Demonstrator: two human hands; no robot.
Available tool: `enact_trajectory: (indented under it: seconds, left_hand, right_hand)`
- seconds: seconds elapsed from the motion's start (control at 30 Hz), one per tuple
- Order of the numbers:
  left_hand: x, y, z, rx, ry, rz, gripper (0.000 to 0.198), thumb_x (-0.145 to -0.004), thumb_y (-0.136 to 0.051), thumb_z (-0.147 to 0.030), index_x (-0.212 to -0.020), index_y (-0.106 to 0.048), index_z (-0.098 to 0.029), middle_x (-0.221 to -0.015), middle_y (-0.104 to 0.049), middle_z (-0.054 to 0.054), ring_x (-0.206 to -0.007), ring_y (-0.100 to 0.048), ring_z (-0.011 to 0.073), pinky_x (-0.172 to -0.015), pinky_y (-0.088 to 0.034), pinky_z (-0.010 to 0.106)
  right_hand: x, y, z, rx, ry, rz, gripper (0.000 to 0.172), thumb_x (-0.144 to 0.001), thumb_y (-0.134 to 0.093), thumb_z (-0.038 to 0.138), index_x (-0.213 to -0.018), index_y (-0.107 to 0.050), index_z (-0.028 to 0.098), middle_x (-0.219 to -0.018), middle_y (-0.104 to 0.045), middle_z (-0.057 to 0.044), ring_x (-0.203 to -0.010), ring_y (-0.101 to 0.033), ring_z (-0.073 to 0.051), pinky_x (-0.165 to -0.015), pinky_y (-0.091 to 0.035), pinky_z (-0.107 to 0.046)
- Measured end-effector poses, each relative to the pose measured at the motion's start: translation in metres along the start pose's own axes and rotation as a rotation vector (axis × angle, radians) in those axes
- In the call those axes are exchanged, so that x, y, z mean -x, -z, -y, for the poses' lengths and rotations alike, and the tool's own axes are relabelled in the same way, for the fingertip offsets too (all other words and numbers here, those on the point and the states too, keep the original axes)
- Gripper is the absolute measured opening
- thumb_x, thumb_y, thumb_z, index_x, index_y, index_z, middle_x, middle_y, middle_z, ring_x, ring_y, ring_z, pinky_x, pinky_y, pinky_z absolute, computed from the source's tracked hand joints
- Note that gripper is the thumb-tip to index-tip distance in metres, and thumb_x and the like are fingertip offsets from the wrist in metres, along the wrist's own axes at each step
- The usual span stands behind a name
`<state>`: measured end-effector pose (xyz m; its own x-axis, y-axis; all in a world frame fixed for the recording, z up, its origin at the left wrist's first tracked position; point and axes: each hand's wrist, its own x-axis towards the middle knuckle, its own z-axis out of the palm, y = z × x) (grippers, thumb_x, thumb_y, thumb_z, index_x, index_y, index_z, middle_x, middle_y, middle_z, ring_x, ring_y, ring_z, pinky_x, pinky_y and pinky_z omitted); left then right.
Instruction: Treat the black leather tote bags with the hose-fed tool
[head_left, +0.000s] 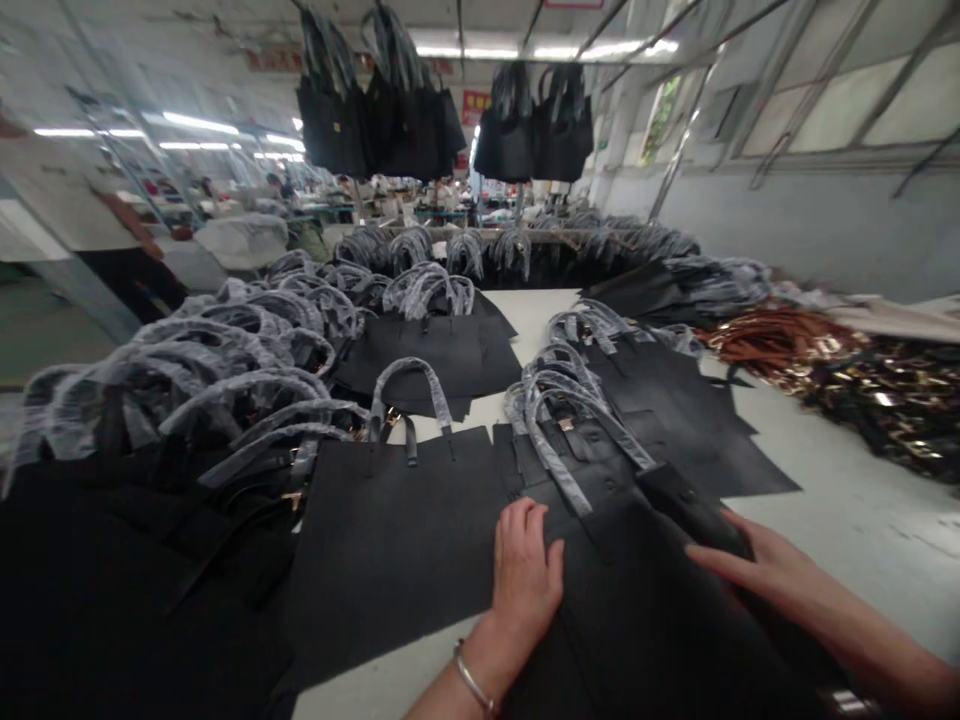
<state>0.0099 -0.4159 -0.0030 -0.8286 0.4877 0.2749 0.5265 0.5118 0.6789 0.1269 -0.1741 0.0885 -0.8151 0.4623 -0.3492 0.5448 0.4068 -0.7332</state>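
Observation:
My left hand (pixel 527 562), with a silver bangle on the wrist, lies on black bag panels, fingers together and thumb apart. It presses near the left edge of the nearer black bag panel (pixel 637 570), whose plastic-wrapped handle (pixel 556 462) points away from me. At the right, my right hand (pixel 757 565) grips the curled-up edge of this panel, thumb on top and the other fingers partly hidden. Just left of my left hand, another black bag panel (pixel 397 520) lies flat with its wrapped handle (pixel 411 375) upward.
Many black panels with wrapped handles (pixel 247 340) are heaped at the left. Brown straps (pixel 780 340) and black straps with gold hardware (pixel 892 400) lie on the white table (pixel 832 530) at the right. Black bags (pixel 405 125) hang overhead. A person (pixel 82 200) stands far left.

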Motion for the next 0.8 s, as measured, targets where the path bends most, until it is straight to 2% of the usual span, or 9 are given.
enact_trajectory:
  seconds: [0.07, 0.13, 0.27, 0.4, 0.5, 0.63, 0.7, 0.73, 0.8]
  left_hand:
    - [-0.024, -0.001, -0.01, 0.056, -0.092, 0.052, 0.029, -0.084, -0.052, -0.011, -0.112, -0.057, -0.017, -0.118, -0.056, 0.01, -0.113, -0.049, 0.0237, -0.102, -0.04, 0.042]
    - [-0.05, -0.01, -0.021, 0.13, -0.138, 0.16, 0.028, -0.085, -0.051, -0.011, -0.11, -0.058, -0.017, -0.113, -0.058, 0.008, -0.11, -0.051, 0.0218, -0.1, -0.041, 0.039]
    - [-0.096, -0.043, -0.039, 0.25, -0.026, 0.467, 0.029, -0.085, -0.052, -0.013, -0.112, -0.062, -0.015, -0.111, -0.062, 0.01, -0.104, -0.056, 0.0211, -0.098, -0.042, 0.037]
    - [-0.126, -0.069, -0.045, 0.263, 0.089, 0.693, 0.027, -0.082, -0.052, -0.012, -0.104, -0.067, -0.011, -0.085, -0.067, 0.008, -0.076, -0.062, 0.0181, -0.075, -0.051, 0.032]
    - [-0.135, -0.071, -0.047, 0.295, 0.127, 0.88, 0.027, -0.078, -0.057, -0.018, -0.101, -0.07, -0.013, -0.08, -0.067, 0.005, -0.064, -0.06, 0.0147, -0.061, -0.049, 0.026]
    - [-0.134, -0.067, -0.054, 0.554, 0.155, 1.252, 0.04, -0.066, -0.064, -0.018, -0.105, -0.068, -0.019, -0.088, -0.068, 0.003, -0.068, -0.062, 0.0138, -0.058, -0.049, 0.023]
    - [-0.13, -0.068, -0.059, 0.61, 0.154, 1.387, 0.042, -0.062, -0.065, -0.014, -0.103, -0.068, -0.02, -0.088, -0.068, 0.002, -0.069, -0.062, 0.0149, -0.058, -0.049, 0.024]
    - [-0.128, -0.069, -0.062, 0.544, 0.118, 1.391, 0.038, -0.062, -0.063, -0.012, -0.1, -0.069, -0.019, -0.085, -0.068, 0.002, -0.068, -0.062, 0.0155, -0.058, -0.049, 0.025]
    - [-0.126, -0.07, -0.067, 0.318, -0.012, 1.282, 0.029, -0.064, -0.058, -0.009, -0.089, -0.07, -0.017, -0.079, -0.068, 0.002, -0.068, -0.063, 0.0172, -0.06, -0.05, 0.027]
  right_hand:
    - [0.016, -0.001, -0.032, -0.1, -0.054, -0.016, 0.062, -0.072, -0.067, 0.057, -0.115, -0.058, 0.013, -0.062, -0.067, -0.003, -0.051, -0.063, -0.022, -0.049, -0.05, -0.03]
    - [0.027, -0.006, -0.059, -0.172, -0.084, -0.055, 0.064, -0.072, -0.066, 0.057, -0.117, -0.054, 0.013, -0.062, -0.067, -0.002, -0.053, -0.064, -0.023, -0.051, -0.051, -0.03]
    - [0.035, -0.019, -0.093, -0.21, -0.058, -0.149, 0.071, -0.071, -0.065, 0.056, -0.124, -0.045, 0.012, -0.064, -0.068, -0.001, -0.052, -0.063, -0.023, -0.053, -0.051, -0.032]
    - [0.033, -0.03, -0.105, -0.252, -0.034, -0.213, 0.07, -0.072, -0.064, 0.053, -0.124, -0.042, 0.012, -0.075, -0.069, -0.004, -0.048, -0.061, -0.021, -0.052, -0.051, -0.033]
    - [0.033, -0.032, -0.108, -0.3, -0.014, -0.212, 0.064, -0.075, -0.062, 0.05, -0.123, -0.043, 0.013, -0.07, -0.067, -0.001, -0.047, -0.06, -0.02, -0.052, -0.049, -0.031]
    - [0.032, -0.03, -0.113, -0.365, 0.005, -0.185, 0.063, -0.075, -0.063, 0.048, -0.123, -0.043, 0.013, -0.063, -0.064, 0.002, -0.046, -0.059, -0.019, -0.051, -0.048, -0.03]
    - [0.031, -0.03, -0.115, -0.394, -0.004, -0.187, 0.065, -0.073, -0.063, 0.049, -0.123, -0.043, 0.013, -0.062, -0.064, 0.002, -0.046, -0.059, -0.02, -0.05, -0.048, -0.03]
    - [0.031, -0.03, -0.116, -0.406, -0.006, -0.19, 0.065, -0.073, -0.063, 0.049, -0.123, -0.044, 0.014, -0.063, -0.065, 0.002, -0.046, -0.059, -0.02, -0.05, -0.048, -0.03]
    - [0.029, -0.031, -0.118, -0.421, -0.006, -0.197, 0.064, -0.073, -0.063, 0.049, -0.123, -0.044, 0.015, -0.065, -0.067, 0.0, -0.046, -0.06, -0.02, -0.049, -0.048, -0.03]
